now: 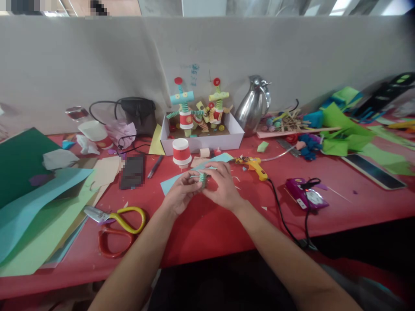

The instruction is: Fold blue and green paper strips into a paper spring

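Observation:
Between my two hands is a small green folded-paper spring (202,179), held above the red tabletop. My left hand (182,191) pinches its left side with thumb and fingers. From the right, my right hand (223,183) grips the same spring with its fingers curled over it. Under and behind the hands lies a blue paper strip (173,182). Just beyond stands an upturned red and white paper cup (182,152). A yellow glue gun (256,167) rests to the right of my right hand.
A white box (204,145) holds paper-cup figures with spring arms. Behind it to the right stands a steel jug (253,106). Scissors (118,229) and stacked coloured paper (39,216) lie on the left. A purple power strip (306,194) with cords and a phone (372,172) are on the right.

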Tool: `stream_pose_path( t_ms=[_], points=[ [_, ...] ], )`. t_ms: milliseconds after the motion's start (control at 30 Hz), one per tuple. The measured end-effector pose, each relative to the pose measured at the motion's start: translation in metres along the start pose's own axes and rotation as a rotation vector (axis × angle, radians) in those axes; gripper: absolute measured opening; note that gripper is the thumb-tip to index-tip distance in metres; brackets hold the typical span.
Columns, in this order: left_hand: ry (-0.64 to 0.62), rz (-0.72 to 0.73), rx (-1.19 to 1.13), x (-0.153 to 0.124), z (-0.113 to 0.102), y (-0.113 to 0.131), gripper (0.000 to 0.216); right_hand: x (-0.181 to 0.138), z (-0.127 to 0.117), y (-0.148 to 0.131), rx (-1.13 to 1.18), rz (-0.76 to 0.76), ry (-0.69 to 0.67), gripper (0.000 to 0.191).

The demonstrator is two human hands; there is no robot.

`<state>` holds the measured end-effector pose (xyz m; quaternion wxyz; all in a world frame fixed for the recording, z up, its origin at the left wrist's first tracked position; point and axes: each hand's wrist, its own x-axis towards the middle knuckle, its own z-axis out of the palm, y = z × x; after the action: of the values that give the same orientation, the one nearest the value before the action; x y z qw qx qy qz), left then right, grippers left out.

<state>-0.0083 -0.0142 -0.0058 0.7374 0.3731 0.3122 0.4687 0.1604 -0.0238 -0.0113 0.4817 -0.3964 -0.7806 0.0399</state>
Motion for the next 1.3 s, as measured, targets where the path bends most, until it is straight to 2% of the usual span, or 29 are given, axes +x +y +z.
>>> stream_pose_path(
  t_ms=[133, 400, 467, 567, 633, 700, 833, 900, 967, 1067, 1133, 1167, 1267, 1300],
  points=[
    [-0.029, -0.001, 0.005, -0.0003, 0.0002, -0.0001, 0.031, 0.0002, 0.0005, -0.0002, -0.004, -0.010, 0.024, 0.030],
    [-0.053, 0.001, 0.053, 0.0011, -0.0007, -0.0023, 0.026, 0.0016, -0.0009, -0.0018, 0.045, -0.018, 0.034, 0.024],
    [-0.047, 0.035, 0.069, 0.0021, -0.0018, -0.0035, 0.023, 0.0016, -0.0008, -0.0022, 0.054, -0.014, 0.009, 0.032],
    [-0.028, 0.073, 0.066, 0.0029, -0.0032, -0.0046, 0.023, 0.0016, -0.0004, -0.0020, 0.080, 0.006, -0.001, 0.060],
    [-0.022, 0.070, 0.071, 0.0027, -0.0033, -0.0044, 0.023, 0.0015, -0.0005, -0.0016, 0.079, 0.019, 0.031, 0.072],
    [-0.020, 0.061, 0.073, 0.0020, -0.0026, -0.0035, 0.023, 0.0012, -0.0011, -0.0016, 0.050, 0.009, 0.050, 0.062],
    [-0.034, 0.047, 0.061, 0.0006, -0.0003, -0.0015, 0.028, 0.0004, -0.0029, -0.0036, -0.008, -0.042, 0.054, 0.019],
    [-0.042, 0.045, 0.058, 0.0001, 0.0009, -0.0007, 0.029, 0.0003, -0.0031, -0.0047, -0.002, -0.047, 0.068, 0.017],
    [-0.049, 0.053, 0.052, -0.0006, 0.0021, 0.0001, 0.031, 0.0003, -0.0026, -0.0049, 0.032, -0.044, 0.066, 0.030],
    [-0.044, 0.060, 0.055, -0.0014, 0.0033, 0.0012, 0.033, 0.0002, -0.0020, -0.0040, 0.092, -0.016, 0.076, 0.067],
    [-0.039, 0.053, 0.065, -0.0016, 0.0033, 0.0016, 0.033, 0.0002, -0.0024, -0.0036, 0.093, 0.004, 0.090, 0.076],
    [-0.041, 0.050, 0.068, -0.0015, 0.0029, 0.0017, 0.033, 0.0002, -0.0030, -0.0038, 0.081, 0.004, 0.090, 0.069],
    [-0.055, 0.049, 0.073, -0.0012, 0.0014, 0.0012, 0.033, 0.0006, -0.0046, -0.0053, 0.046, -0.043, 0.073, 0.030],
    [-0.062, 0.054, 0.074, -0.0011, 0.0009, 0.0009, 0.033, 0.0006, -0.0047, -0.0056, 0.043, -0.050, 0.065, 0.024]
  ],
)
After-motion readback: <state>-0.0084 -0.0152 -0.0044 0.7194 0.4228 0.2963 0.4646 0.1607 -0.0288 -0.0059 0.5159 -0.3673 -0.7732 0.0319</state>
